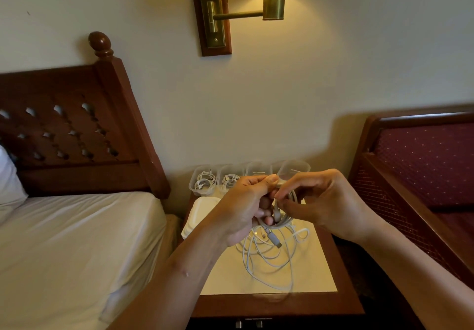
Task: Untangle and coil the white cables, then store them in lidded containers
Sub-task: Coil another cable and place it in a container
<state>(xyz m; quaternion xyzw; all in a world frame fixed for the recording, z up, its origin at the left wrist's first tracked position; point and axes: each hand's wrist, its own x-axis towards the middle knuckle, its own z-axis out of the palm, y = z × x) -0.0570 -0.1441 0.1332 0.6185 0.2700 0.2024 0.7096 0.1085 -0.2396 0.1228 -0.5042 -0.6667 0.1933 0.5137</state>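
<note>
White cable coil point(284, 220) pinched between both hands point(243, 209) point(325, 206)

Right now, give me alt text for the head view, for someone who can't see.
The left hand and right hand hold a white cable coil above a nightstand. Loose cables lie tangled below; tubs, two holding cables, stand at the back.

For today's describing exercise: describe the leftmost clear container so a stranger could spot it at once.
Start at the nightstand beside the bed. Along its back edge, against the wall, stands a row of clear containers. Yours is the end container nearest the bed, holding coiled white cable.
</note>
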